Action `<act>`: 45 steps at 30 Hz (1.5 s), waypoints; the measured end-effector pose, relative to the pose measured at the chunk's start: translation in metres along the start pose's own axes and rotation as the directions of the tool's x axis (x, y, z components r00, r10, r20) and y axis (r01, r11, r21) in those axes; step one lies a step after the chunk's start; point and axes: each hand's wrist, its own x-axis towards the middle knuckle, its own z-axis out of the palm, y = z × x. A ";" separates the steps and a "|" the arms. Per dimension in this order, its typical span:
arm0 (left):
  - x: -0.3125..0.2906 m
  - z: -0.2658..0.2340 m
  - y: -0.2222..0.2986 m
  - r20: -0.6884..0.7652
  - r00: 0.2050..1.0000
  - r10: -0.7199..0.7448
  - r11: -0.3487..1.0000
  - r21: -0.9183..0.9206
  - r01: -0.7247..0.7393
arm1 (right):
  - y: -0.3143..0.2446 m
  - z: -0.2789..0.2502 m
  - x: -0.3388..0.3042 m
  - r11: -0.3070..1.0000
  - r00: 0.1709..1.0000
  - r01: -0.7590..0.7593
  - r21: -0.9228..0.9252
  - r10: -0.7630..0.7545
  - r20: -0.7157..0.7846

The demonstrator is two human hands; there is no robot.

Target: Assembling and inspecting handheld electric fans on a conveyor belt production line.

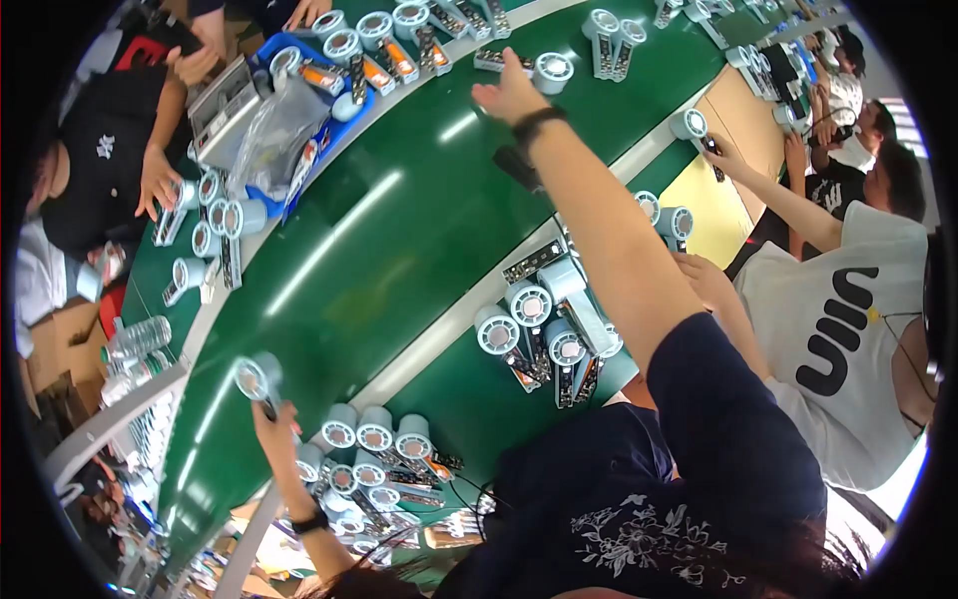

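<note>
"Head view: how do the hands stand?"

"Well apart. The left hand (277, 429) is closed round the dark handle of a pale blue-grey plastic fan with a drum-shaped head (251, 378), held over the near-left stretch of the glossy green desk (399, 260). The right hand (511, 92) reaches far out across it, fingers spread and gripping nothing, beside a pale drum-headed unit with a bare circuit board (554, 72). (Whether a fingertip touches that board, I cannot tell.)"

"What could go wrong?"

"The left grip worries me first: it takes only the handle, so the bulky head could tip or twist if the fingers slackened. A low sweep might also knock the crowded cluster of pale drum-headed units (374, 434) just beside that hand. And the right arm passes close by a second heap of such units (529, 304); a dipped elbow could drag one off."

"Which way does the held fan point?"

"Its long axis runs from the fist up the picture and slightly left, head end away from the wearer. The round face is turned roughly towards the camera; blur hides finer detail."

"Farther out?"

"A crumpled clear plastic bag (274, 130), across the desk."
</note>
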 end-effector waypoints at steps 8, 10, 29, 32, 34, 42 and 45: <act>-0.160 0.025 0.026 0.137 0.948 -0.288 0.949 -0.090 0.302 | 0.062 0.002 0.042 0.896 0.963 -0.173 0.408 0.240 -0.119; -0.158 0.074 0.059 0.338 0.931 -0.138 0.977 -0.110 0.184 | -0.006 -0.086 0.122 0.776 0.822 0.532 -0.339 -0.569 -0.011; -0.304 0.154 0.130 0.282 0.954 0.099 0.564 -0.806 0.180 | -0.146 -0.096 -0.361 0.912 0.657 -0.274 0.305 -0.055 0.752; -0.334 0.178 0.143 0.286 0.932 0.222 0.491 -0.859 0.146 | -0.126 -0.141 -0.436 0.952 0.542 -0.194 0.235 -0.096 0.835; -0.355 0.190 0.151 0.243 0.949 0.202 0.430 -0.892 0.137 | -0.104 -0.166 -0.478 0.957 0.506 -0.234 0.170 -0.029 0.862; -0.412 0.207 0.126 0.087 0.948 0.306 0.348 -0.937 -0.026 | -0.032 -0.222 -0.544 0.950 0.442 -0.313 0.006 0.140 0.886; -0.432 0.200 0.115 0.001 0.948 0.318 0.400 -0.907 -0.133 | -0.012 -0.228 -0.557 0.967 0.442 -0.247 -0.069 0.176 0.880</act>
